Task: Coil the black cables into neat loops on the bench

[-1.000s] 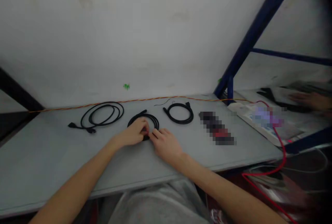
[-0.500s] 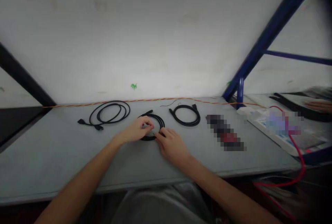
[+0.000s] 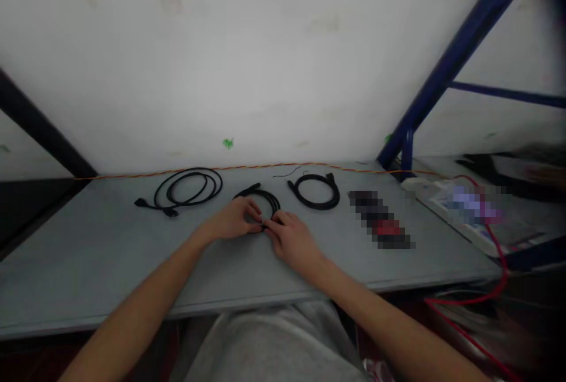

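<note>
A coiled black cable (image 3: pixel 269 195) lies on the grey table between my hands, one plug end pointing up at its far left side. My left hand (image 3: pixel 236 217) is closed at the near left of the coil, fingertips pinched on its front edge. From the right, my right hand (image 3: pixel 294 237) grips the same front part, thumb and index nearly meeting the left fingertips. Any small tie at the fingertips is too hidden to make out. To the right rests a neatly coiled black cable (image 3: pixel 300 196); to the left, a looser black cable (image 3: pixel 160 210) with two plug ends.
Along the wall runs a twisted red-yellow wire (image 3: pixel 247 167), with a thin dark wire (image 3: pixel 285 175) near it. A pixelated dark and red item (image 3: pixel 380 220) lies on the right. Beyond are a white power strip (image 3: pixel 469 231), a red cable (image 3: pixel 502 258) and a blue frame post (image 3: pixel 446 72).
My left fingertips have come down from above the coil's middle to its front edge, beside the right fingertips. My right hand has barely moved. The other person's hand at far right is less distinct.
</note>
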A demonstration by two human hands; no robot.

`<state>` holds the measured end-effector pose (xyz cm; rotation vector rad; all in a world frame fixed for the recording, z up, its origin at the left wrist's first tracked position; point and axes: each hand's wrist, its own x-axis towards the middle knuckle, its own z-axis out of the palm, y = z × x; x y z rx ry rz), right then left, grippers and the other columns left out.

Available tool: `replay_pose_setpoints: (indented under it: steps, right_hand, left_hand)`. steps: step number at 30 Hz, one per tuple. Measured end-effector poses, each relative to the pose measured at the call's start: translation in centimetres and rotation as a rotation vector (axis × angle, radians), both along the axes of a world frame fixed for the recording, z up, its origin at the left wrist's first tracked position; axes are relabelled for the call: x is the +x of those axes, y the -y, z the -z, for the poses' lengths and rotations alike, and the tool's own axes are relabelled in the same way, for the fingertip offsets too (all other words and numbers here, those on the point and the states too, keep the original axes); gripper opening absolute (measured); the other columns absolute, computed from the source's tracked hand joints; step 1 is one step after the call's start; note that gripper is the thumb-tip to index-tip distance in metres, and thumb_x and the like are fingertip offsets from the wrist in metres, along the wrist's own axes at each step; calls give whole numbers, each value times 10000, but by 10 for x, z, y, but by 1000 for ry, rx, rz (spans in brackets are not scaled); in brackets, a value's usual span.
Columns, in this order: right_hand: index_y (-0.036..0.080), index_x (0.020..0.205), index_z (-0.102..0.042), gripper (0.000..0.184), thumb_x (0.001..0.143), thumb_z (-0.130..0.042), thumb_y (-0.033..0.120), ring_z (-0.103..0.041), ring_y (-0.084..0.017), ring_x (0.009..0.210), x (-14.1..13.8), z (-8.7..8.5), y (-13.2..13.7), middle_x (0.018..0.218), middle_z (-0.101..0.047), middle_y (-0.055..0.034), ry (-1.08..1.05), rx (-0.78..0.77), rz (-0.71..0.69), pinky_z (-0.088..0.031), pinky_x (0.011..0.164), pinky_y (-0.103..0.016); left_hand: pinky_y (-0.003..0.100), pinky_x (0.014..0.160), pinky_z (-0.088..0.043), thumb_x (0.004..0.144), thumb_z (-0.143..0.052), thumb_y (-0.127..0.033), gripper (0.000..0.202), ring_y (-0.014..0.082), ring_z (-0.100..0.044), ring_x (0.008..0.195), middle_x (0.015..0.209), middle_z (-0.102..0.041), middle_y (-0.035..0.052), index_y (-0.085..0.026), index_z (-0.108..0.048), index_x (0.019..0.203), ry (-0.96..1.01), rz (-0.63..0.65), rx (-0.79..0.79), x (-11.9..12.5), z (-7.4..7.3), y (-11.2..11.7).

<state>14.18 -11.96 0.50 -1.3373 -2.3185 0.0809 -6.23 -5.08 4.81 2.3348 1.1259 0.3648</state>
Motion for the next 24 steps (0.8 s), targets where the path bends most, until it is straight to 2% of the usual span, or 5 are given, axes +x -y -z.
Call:
replay_pose_setpoints:
  steps: [4, 8, 15, 21, 24]
  right_hand:
    - [196, 1115, -733, 208, 999, -563, 167, -572, -232, 937, -1, 0, -1, 1020, -630, -95, 4, 1, 3, -475, 870, -364]
    - [201, 1145, -739, 234, 985, -575, 152, -564, -230, 943, -1, 1, -2, 1010, -625, -92, -12, -7, 1, -467, 882, -362]
    - [207, 1086, -763, 209, 959, -612, 138, -560, -217, 954, -1, 5, -6, 989, -610, -71, -115, -43, -2, -460, 880, -344]
    - [198, 986, -764, 178, 941, -614, 113, -554, -210, 933, -2, 5, -9, 963, -605, -66, -124, -51, 2, -452, 864, -339]
    - [194, 972, -760, 184, 926, -612, 95, -553, -211, 926, -3, 4, -9, 959, -606, -65, -118, -62, 11, -448, 859, -337]
  left_hand:
    - [329, 890, -529, 757, -778, -318, 130, 244, -681, 990, 1077, -764, 73, -204, -830, 792, 31, -33, 52, 5, 1, 5]
    - [318, 848, -521, 763, -736, -219, 95, 229, -681, 943, 1010, -769, 72, -193, -812, 713, 71, -39, 66, 10, 1, 11]
    - [319, 848, -504, 775, -715, -129, 126, 199, -666, 894, 952, -748, 60, -179, -824, 735, 92, -27, 84, 11, 0, 17]
    - [402, 979, -498, 869, -697, -180, 155, 230, -627, 1042, 1029, -705, 58, -246, -837, 866, 3, 100, 411, 3, 11, 22]
    - [426, 1035, -487, 907, -661, -182, 165, 246, -601, 1131, 1105, -691, 64, -237, -817, 918, -60, 174, 591, 1, 14, 28]
